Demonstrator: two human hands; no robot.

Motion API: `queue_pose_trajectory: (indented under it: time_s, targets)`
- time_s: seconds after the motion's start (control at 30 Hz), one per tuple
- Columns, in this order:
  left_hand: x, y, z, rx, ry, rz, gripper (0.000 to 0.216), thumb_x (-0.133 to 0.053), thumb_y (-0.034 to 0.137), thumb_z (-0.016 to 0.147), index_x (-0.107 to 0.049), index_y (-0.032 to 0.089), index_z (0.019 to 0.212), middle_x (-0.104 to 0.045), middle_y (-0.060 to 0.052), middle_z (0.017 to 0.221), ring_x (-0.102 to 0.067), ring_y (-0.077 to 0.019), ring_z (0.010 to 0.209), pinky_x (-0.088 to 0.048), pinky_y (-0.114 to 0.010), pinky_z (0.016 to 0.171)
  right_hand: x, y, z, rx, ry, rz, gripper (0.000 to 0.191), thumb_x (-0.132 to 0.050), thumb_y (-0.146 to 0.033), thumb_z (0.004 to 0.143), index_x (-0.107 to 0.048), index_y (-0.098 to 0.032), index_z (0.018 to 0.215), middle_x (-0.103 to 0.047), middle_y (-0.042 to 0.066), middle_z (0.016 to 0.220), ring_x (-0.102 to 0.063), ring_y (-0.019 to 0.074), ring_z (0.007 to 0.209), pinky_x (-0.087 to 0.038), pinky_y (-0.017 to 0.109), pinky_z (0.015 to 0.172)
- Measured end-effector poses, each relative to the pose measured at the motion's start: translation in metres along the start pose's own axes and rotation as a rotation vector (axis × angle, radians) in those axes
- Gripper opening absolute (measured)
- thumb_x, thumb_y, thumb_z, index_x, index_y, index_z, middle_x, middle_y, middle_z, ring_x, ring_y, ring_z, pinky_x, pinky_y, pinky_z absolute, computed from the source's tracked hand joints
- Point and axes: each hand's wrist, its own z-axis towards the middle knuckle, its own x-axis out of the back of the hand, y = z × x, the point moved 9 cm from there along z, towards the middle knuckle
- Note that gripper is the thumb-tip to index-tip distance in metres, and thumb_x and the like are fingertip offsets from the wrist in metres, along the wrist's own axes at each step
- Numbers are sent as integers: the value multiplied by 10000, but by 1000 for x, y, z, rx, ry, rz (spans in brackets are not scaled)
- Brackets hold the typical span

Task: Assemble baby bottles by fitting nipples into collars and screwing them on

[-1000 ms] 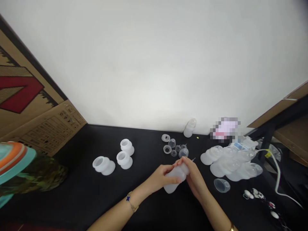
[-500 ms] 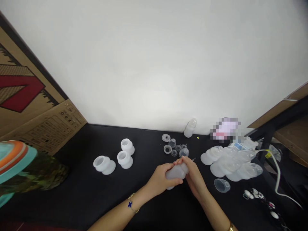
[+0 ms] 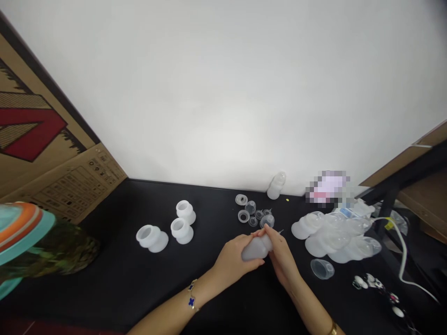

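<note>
Between my hands lies a small translucent white baby bottle [image 3: 253, 250], tilted on its side just above the black table. My left hand [image 3: 234, 257] is closed round its body, thumb along the near side. My right hand [image 3: 282, 256] is wrapped over the bottle's neck end, so whatever sits on that end is mostly hidden. Just beyond the fingertips are loose bottle parts: a white ring [image 3: 243, 216], another ring [image 3: 241, 199], a clear dome cap [image 3: 267, 221] and a small clear nipple [image 3: 253, 221].
Three open white bottle bodies [image 3: 182, 231] stand at left. Several capped bottles [image 3: 326, 239] cluster at right, with a clear cover [image 3: 322, 269] in front. One bottle [image 3: 276, 185] stands by the wall. A lidded jar [image 3: 45, 251], cardboard box [image 3: 70, 186] and white cable [image 3: 404, 253] flank the table.
Both hands stay around the bottle with only a slight shift. My left wrist has turned a little, and a pale edge once visible under the left hand no longer shows.
</note>
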Motion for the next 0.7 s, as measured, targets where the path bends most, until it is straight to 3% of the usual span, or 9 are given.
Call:
queue_pose_trajectory:
  time_s: [0.43, 0.7]
  targets:
    - [-3, -1, -2, -64, 62, 194, 524, -762, 355, 740, -610, 257, 1232, -681, -45, 1103, -649, -255, 947, -507, -382, 884, 5, 4, 1, -9, 53, -23, 436, -688, -629, 752, -726, -195, 738, -749, 65, 862, -657, 252, 824, -459, 348, 774]
    - [-4, 0, -3, -120, 112, 347, 531, -754, 328, 751, -601, 232, 1251, -686, -91, 1152, -657, -286, 893, -519, -414, 803, 7, 7, 0, -9, 75, -14, 429, -682, -617, 765, -738, -192, 776, -749, 76, 899, -650, 255, 834, -466, 346, 762]
